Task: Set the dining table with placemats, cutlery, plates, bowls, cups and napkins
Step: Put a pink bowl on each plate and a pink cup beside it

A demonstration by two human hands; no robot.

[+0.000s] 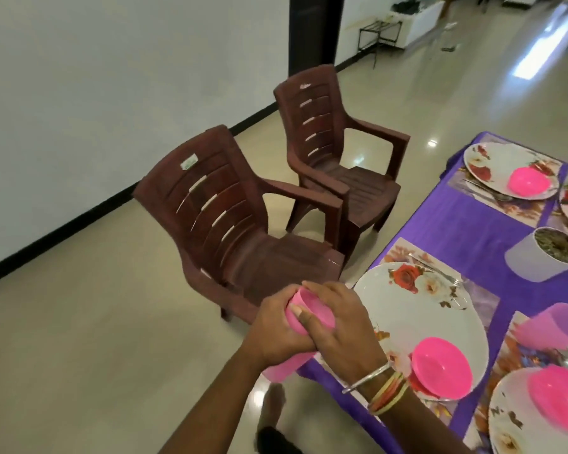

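Right wrist: silver bangle [367, 378]; thin yellow-orange bangles [389, 393]; possibly dark trouser leg [273, 437].

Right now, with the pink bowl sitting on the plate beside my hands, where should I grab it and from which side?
I'd pinch the pink bowl by its rim, thumb inside, fingers outside, coming down from above on its near side. It sits open side up on the plate, so the rim is exposed and its low, sloping wall offers little to wrap.
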